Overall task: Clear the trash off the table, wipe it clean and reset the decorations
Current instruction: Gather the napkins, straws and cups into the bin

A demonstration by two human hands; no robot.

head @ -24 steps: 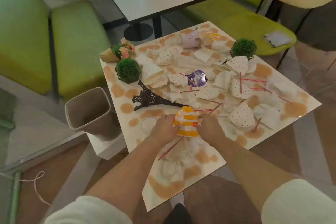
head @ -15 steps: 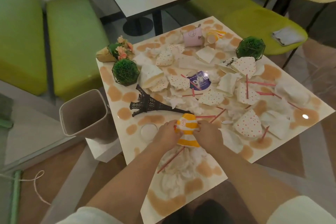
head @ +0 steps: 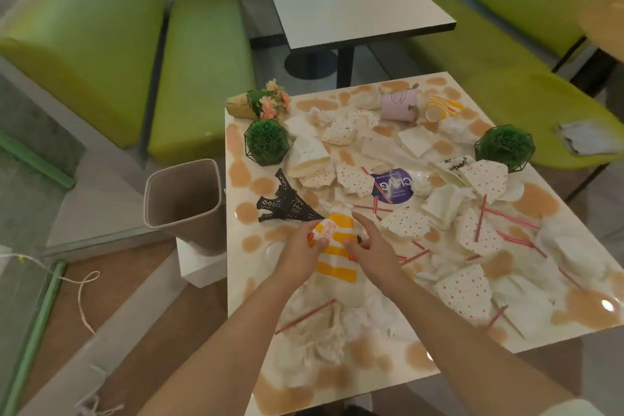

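A crushed yellow-and-white striped paper cup (head: 337, 240) is held over the stained white table (head: 243, 179). My left hand (head: 300, 255) grips its left side. My right hand (head: 373, 246) touches its right side with fingers partly spread. Crumpled napkins (head: 320, 331), red straws (head: 305, 317) and polka-dot paper plates (head: 467, 290) litter the table. A black Eiffel Tower model (head: 287, 201) lies tipped over just beyond my hands. Two green ball plants (head: 266, 142) (head: 504, 145) and a flower cone (head: 260, 105) stand at the table's far side.
A beige trash bin (head: 184, 199) stands on the floor left of the table. A purple cup (head: 398, 106) and another striped cup (head: 439, 108) lie at the far edge. Green benches (head: 199, 71) and a grey table (head: 344, 0) sit beyond.
My hands have lifted the striped cup slightly and my right fingers have spread apart. The head camera has shifted, moving the table rightward in view.
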